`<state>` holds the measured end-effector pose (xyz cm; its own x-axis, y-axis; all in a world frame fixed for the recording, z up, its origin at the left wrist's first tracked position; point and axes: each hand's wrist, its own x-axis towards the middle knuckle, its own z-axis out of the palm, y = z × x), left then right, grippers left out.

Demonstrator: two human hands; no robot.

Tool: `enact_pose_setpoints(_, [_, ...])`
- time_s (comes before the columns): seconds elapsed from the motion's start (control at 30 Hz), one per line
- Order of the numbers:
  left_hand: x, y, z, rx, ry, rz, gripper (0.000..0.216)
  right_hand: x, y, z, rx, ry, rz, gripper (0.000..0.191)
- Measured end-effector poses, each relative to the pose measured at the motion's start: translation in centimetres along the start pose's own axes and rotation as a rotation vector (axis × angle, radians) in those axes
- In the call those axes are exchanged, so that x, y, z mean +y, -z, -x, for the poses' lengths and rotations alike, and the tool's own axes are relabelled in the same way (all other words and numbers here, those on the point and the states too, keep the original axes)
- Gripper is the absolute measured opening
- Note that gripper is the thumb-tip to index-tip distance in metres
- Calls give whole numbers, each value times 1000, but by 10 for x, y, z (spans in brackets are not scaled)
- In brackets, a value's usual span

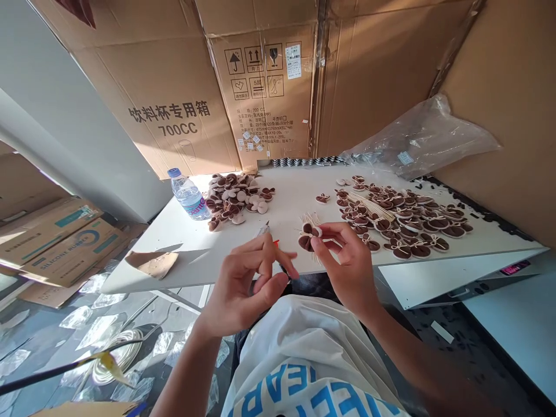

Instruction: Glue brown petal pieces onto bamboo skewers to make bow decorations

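My right hand (347,263) pinches a small brown felt bow-shaped piece (307,236) with a pale cord across its middle, held just above the table's front edge. Pale cord strands (316,220) show behind that piece. My left hand (256,281) hovers to its left, fingers bent but apart, with nothing visible between them. Partly hidden behind the left hand is a tool with a pointed metal tip (264,228) and a bit of red. On the right lies a spread of brown pieces tied with cord (403,223); farther left is a heap of brown and white pieces (237,194).
A water bottle (189,196) stands beside the heap on the white table (191,260). Large cardboard boxes (264,87) rise behind. A clear plastic bag (430,142) lies at the back right, and a torn cardboard scrap (154,263) rests at the front left.
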<state>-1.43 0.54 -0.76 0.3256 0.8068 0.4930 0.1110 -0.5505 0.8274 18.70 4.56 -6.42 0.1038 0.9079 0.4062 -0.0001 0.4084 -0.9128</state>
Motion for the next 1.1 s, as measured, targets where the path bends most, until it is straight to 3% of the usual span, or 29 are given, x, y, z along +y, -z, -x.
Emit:
enact_pose_setpoints(0.07, [2, 3, 3, -21, 69, 175, 43, -1, 0, 0, 7, 13, 7, 18])
enact_pose_setpoints(0.13, [3, 3, 3, -5, 127, 146, 39, -1, 1, 0, 14, 28, 6, 19])
enact_pose_setpoints(0.23, [0, -1, 1, 42, 190, -188, 17, -2, 1, 2, 10, 46, 7, 20])
enact_pose_setpoints(0.3, [-4, -6, -1, 85, 189, -412, 19, -1, 0, 3, -8, 59, 3, 19])
enact_pose_setpoints(0.43, [-15, -16, -3, 272, -61, -643, 13, -2, -2, 8, -51, 72, -10, 16])
enact_pose_setpoints(0.6, [-19, -21, -5, 261, -278, -757, 12, -11, -4, 14, -103, 58, -39, 13])
enact_pose_setpoints(1.1, [-21, -25, -2, 316, -344, -892, 9, -9, -3, 14, -185, 47, -75, 10])
